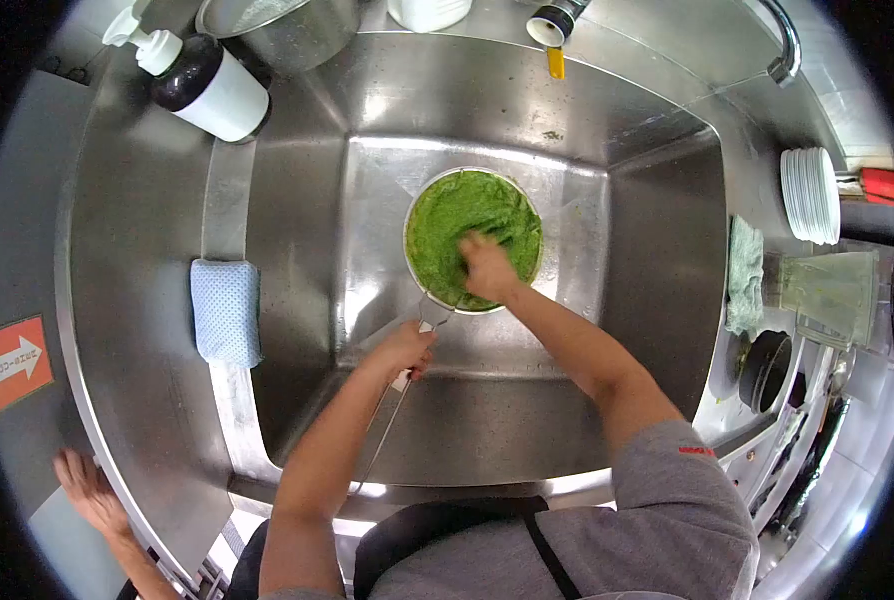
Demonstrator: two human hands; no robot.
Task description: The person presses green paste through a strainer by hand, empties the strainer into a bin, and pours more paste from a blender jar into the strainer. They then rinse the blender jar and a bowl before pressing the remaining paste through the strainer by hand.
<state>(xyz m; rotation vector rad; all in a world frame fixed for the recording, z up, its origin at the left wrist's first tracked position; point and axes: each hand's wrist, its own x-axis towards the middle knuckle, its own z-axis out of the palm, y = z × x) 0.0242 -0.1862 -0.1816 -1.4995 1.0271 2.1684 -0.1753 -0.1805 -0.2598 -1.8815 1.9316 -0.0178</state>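
A round metal strainer [419, 212] full of bright green paste [462, 215] sits in the middle of a deep steel sink [297, 250]. My right hand [487, 268] presses down into the paste at the strainer's near edge, fingers partly buried in the green. The strainer's long handle [432, 312] runs toward me, and my left hand [405, 350] is closed around it, holding the strainer steady above the sink floor.
A blue cloth [226, 310] lies on the sink's left ledge. A pump bottle [202, 85] and a metal bowl [287, 30] stand at the back left. A tap [785, 45], stacked white plates [810, 195] and a green rag [745, 275] are on the right. Another person's hand [89, 490] rests at bottom left.
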